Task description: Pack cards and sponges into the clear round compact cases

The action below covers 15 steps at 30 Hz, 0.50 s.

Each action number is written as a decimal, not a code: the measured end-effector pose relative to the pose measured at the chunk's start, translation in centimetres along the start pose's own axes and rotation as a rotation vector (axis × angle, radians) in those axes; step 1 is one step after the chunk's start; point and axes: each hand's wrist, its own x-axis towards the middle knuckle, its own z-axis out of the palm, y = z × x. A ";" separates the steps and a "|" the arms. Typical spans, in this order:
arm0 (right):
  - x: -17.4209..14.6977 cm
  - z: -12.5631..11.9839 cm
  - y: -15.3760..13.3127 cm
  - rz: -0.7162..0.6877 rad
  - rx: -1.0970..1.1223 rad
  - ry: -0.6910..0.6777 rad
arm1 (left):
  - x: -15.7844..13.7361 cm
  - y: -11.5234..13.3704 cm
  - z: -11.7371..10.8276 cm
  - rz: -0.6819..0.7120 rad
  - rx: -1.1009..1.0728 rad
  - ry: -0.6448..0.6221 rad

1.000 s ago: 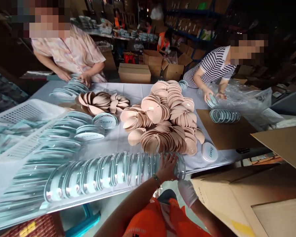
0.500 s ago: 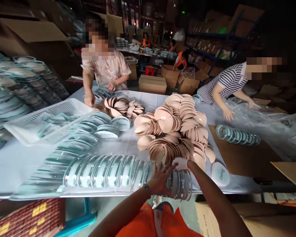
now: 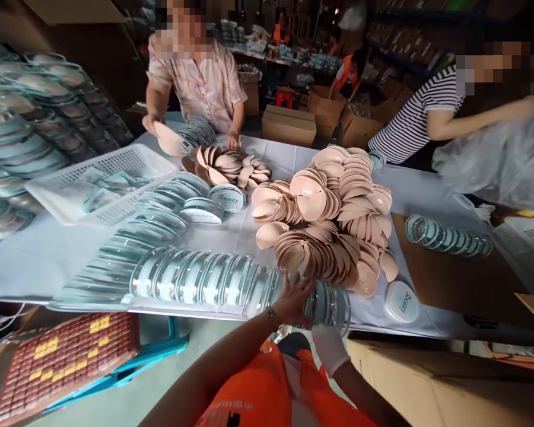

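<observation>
My left hand [image 3: 293, 298] lies with spread fingers on the right part of a long row of clear round cases [image 3: 213, 280], which stand on edge along the near side of the table [image 3: 40, 261]. My right hand [image 3: 329, 346], in a white glove, hangs below the table edge close to my body; its grip is hidden and nothing shows in it. Just beyond the row is a heap of pink round puffs [image 3: 333, 219]. A white round lid [image 3: 401, 301] with lettering lies to the right of the row.
Two people work at the far side, one holding a puff [image 3: 169, 140], the other at a clear plastic bag [image 3: 498, 154]. A white basket [image 3: 102, 184], more case rows [image 3: 169, 204], a short row [image 3: 447, 237] on brown cardboard. A cardboard box [image 3: 449, 379] sits near right, a crate [image 3: 62, 356] below left.
My right hand has drawn back from the puff heap to below the table edge. My left hand stays on the case row. The striped-shirt person has lifted the plastic bag.
</observation>
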 end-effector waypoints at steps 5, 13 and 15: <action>-2.3 -0.6 0.5 0.035 0.068 -0.054 | -0.5 -0.5 -0.8 0.080 0.020 0.037; 7.4 -14.0 -1.4 -0.354 0.250 0.073 | -4.7 -3.9 -0.3 0.029 0.113 0.062; 10.2 -15.2 -2.6 -0.368 0.219 -0.038 | -4.9 -3.9 -0.2 0.005 0.106 0.065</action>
